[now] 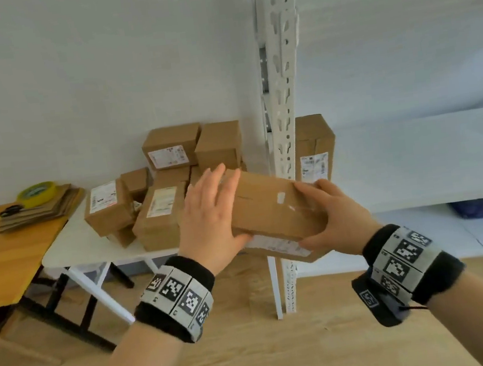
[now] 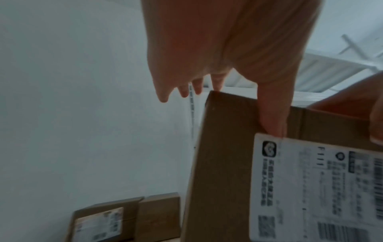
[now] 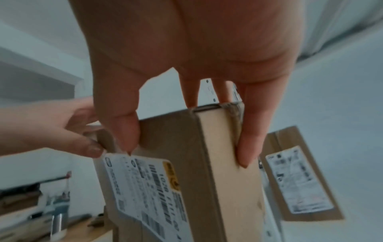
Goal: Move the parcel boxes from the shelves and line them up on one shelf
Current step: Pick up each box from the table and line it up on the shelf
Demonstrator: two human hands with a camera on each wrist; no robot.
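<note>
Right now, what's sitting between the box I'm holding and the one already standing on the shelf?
In the head view, the white slotted shelf upright stands between the held box and the upright box on the shelf.

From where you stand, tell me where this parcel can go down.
The white shelf is bare right of the upright box beside the post. The white table is crowded with piled boxes; only its front-left corner is bare. Both hands hold the parcel.

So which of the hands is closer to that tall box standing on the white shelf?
Right. The right hand grips the carried parcel's end just in front of the tall box. The left hand holds the parcel's other end, nearer the pile of boxes.
</note>
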